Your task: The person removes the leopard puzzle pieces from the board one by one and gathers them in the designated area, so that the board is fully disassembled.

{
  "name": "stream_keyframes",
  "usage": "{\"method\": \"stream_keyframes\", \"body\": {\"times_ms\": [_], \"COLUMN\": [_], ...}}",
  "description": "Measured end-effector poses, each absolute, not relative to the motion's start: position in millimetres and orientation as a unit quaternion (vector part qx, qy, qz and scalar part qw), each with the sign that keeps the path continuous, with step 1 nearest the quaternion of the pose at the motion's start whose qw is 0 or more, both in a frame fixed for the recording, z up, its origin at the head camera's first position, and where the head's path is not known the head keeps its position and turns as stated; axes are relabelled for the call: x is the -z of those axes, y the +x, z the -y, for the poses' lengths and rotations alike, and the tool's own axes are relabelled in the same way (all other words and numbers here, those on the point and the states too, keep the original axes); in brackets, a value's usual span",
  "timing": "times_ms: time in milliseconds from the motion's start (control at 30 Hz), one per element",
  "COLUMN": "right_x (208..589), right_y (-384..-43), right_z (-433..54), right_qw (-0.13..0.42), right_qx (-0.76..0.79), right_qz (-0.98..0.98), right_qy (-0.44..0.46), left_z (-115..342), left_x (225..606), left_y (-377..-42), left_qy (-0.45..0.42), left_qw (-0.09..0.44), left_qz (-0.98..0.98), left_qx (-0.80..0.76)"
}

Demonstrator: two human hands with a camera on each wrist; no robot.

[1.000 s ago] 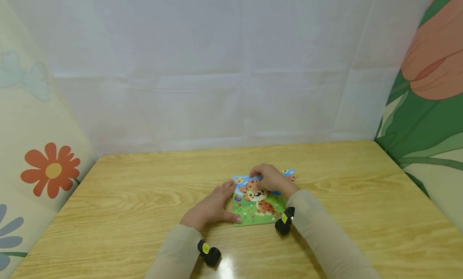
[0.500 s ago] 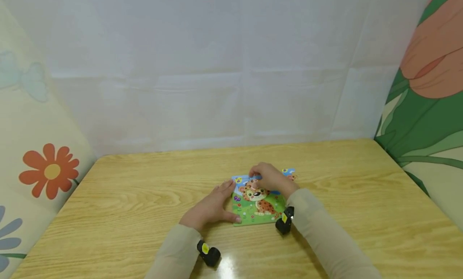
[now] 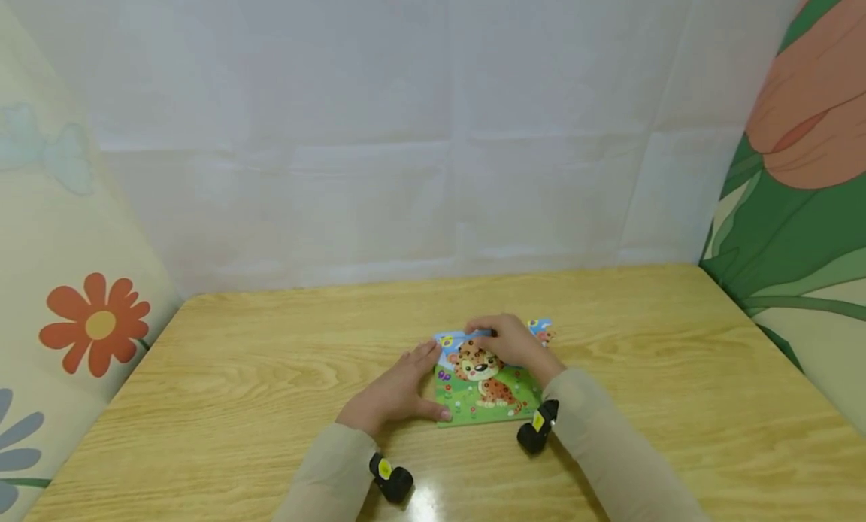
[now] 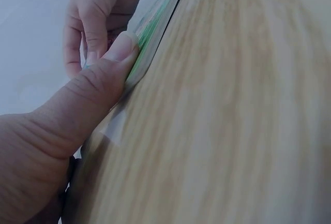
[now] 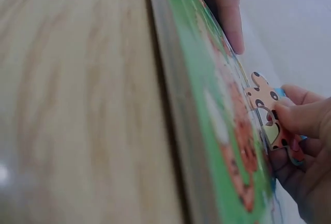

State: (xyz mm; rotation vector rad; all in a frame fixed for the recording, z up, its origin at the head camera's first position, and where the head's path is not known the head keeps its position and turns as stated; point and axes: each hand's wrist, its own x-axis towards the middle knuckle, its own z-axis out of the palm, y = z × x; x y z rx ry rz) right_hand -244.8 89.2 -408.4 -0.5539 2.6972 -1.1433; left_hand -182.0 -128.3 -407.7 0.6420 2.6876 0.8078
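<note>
Item: one square, flat puzzle board (image 3: 480,423), printed with an orange spotted leopard on green grass under blue sky, laid on the table between both hands. The picture is judged to be largely filled: the lower grass and the leopard's body show as a continuous surface. Judged out of place: one tan, dark-spotted jigsaw piece (image 5: 264,97), tilted up from the board's upper part, and one small blue-and-orange piece with a yellow mark (image 3: 539,327), laid loose beyond the upper right corner. Whether the raised part is a single piece or two joined cannot be told, the right wrist view being soft and the fingers in front. Right hand (image 3: 517,345): reached in over the upper edge from the right, the spotted piece pinched between thumb and fingers. Left hand (image 3: 399,386): spread wide, nothing gripped, the straight fingers laid at the board's left edge and the thumb rested on its lower left corner. Pale beige sleeves (image 3: 328,469) are fitted at each wrist with a black device (image 3: 391,478). Setting: a wood-grain table (image 3: 271,371), backed by a creased white cloth (image 3: 372,131) and flanked by flower-printed panels (image 3: 101,326).
</note>
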Motion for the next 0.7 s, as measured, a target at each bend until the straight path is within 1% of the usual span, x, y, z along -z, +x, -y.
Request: {"method": "stream_keyframes", "body": {"times_ms": [133, 333, 567, 700], "right_x": [411, 415, 403, 399], "right_y": [-244, -248, -247, -247], "right_z": [-89, -92, -99, -104], "right_qw": [0.075, 0.066, 0.086, 0.081], "right_qx": [0.414, 0.456, 0.526, 0.568], "right_qz": [-0.893, -0.878, -0.842, -0.816], "right_qy": [-0.16, -0.129, -0.083, -0.069], "left_z": [128, 128, 128, 128], "left_x": [409, 410, 409, 409], "left_y": [-181, -182, -184, -185], "left_qy": [0.213, 0.222, 0.227, 0.226], "left_qw": [0.135, 0.129, 0.124, 0.125], "left_qz": [-0.928, -0.927, -0.927, -0.927], "left_qx": [-0.274, -0.275, -0.271, -0.27]}}
